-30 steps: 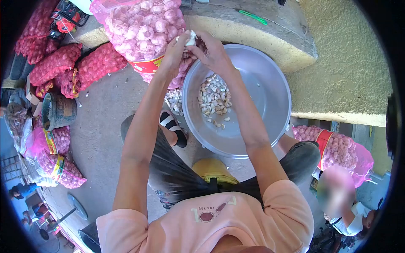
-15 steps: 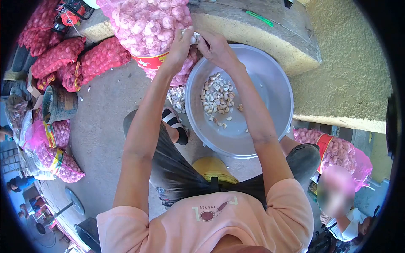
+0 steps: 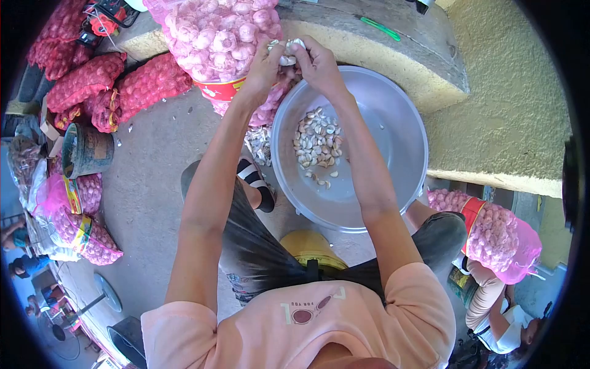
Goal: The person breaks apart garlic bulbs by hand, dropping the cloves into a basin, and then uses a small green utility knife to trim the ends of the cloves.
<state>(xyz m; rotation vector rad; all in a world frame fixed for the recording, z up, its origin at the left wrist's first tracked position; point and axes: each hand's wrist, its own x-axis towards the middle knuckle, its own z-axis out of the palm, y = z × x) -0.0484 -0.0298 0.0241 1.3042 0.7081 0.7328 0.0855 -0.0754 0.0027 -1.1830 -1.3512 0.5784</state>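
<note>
My left hand [image 3: 264, 69] and my right hand [image 3: 316, 63] are raised close together, both closed on a whitish garlic bulb [image 3: 287, 59] that looks partly split. Just behind and left of them stands a pink mesh sack of garlic [image 3: 215, 40]. Below and right of my hands is a wide grey basin [image 3: 393, 141], with a heap of loose garlic cloves [image 3: 316, 140] on its left side. My right forearm crosses over the basin.
Red mesh sacks [image 3: 150, 85] and a dark bucket [image 3: 89, 150] are at the left. A green tool [image 3: 381, 28] lies on the concrete ledge [image 3: 344, 18]. Another garlic sack [image 3: 491, 230] and a seated person [image 3: 504, 326] are at the right. Garlic skins [image 3: 259, 142] lie by my foot.
My hands have moved slightly apart, and more of the garlic shows between them. My right hand has shifted a little right and up. At the right, the seated person's posture differs.
</note>
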